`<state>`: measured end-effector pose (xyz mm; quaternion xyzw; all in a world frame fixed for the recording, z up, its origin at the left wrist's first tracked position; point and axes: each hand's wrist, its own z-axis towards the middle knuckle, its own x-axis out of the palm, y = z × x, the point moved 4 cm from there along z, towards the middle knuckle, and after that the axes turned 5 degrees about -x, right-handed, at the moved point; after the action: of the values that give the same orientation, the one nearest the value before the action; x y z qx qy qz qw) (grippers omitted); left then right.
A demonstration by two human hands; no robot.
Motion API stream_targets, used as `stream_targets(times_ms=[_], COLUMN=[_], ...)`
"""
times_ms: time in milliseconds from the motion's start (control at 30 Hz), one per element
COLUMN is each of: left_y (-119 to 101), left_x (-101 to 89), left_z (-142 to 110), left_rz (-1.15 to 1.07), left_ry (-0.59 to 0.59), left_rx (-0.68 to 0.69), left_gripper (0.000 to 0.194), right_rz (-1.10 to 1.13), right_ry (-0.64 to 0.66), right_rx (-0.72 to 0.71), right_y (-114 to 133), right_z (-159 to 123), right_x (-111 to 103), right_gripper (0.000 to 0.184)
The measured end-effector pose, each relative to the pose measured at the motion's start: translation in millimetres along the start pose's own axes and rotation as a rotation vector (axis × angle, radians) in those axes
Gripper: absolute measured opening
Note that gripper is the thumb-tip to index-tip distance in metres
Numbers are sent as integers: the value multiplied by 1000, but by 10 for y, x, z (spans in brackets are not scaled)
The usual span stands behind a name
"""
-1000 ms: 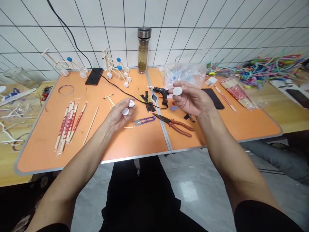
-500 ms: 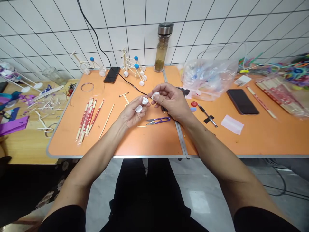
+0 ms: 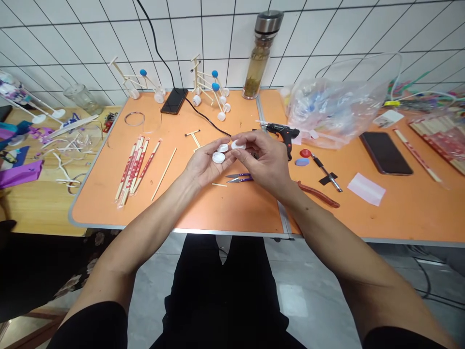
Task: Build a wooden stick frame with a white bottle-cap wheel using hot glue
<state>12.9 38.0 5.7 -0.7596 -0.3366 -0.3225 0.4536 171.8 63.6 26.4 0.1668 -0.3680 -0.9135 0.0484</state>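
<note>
My left hand (image 3: 203, 166) cradles two white plastic bottle caps, one (image 3: 218, 157) on the fingers and one (image 3: 223, 148) at the fingertips. My right hand (image 3: 260, 159) pinches a third white cap (image 3: 238, 144) between its fingertips, close to the other caps. Just below the hands lie purple-handled thread snips (image 3: 240, 178), partly hidden. Behind my right hand stands a black hot glue gun (image 3: 284, 134). A small wooden T-shaped stick piece (image 3: 194, 138) lies beyond my left hand.
Wrapped chopsticks (image 3: 136, 167) lie left on the orange folding table (image 3: 232, 213). Stick-and-cap models (image 3: 210, 87) stand at the back, beside a black cable (image 3: 203, 116). A plastic bag (image 3: 336, 114), red-handled pliers (image 3: 317, 194) and a phone (image 3: 386, 153) lie right.
My right hand has moved left, bringing its cap next to the caps in my left hand. The view has shifted, and the pliers and glue gun now appear further right.
</note>
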Motion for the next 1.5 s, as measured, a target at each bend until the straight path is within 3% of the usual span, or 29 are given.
stream_targets(times_ms=[267, 467, 567, 767, 900, 1200, 1367, 1500], left_y=[19, 69, 68, 25, 20, 50, 5, -92], left_x=[48, 46, 56, 27, -4, 36, 18, -26], left_z=[-55, -68, -79, -46, -26, -45, -32, -29], left_rz=[-4, 30, 32, -9, 6, 12, -28, -74], left_ry=[31, 26, 14, 17, 6, -12, -76, -132], left_rx=[-37, -103, -100, -55, -45, -55, 21, 88], left_gripper=[44, 46, 44, 41, 38, 37, 38, 38], right_rz=[-79, -204, -201, -334, -422, -265, -187, -306], right_ry=[-18, 1, 51, 159, 274, 321, 253, 137], right_rx=[42, 16, 10, -185, -182, -180, -179, -62], right_y=[-19, -84, -128, -31, -18, -50, 8, -92], right_z=[2, 1, -4, -58, -91, -87, -8, 111], right_x=[10, 5, 16, 73, 164, 165, 10, -266], right_gripper=[21, 11, 9, 9, 8, 19, 22, 16])
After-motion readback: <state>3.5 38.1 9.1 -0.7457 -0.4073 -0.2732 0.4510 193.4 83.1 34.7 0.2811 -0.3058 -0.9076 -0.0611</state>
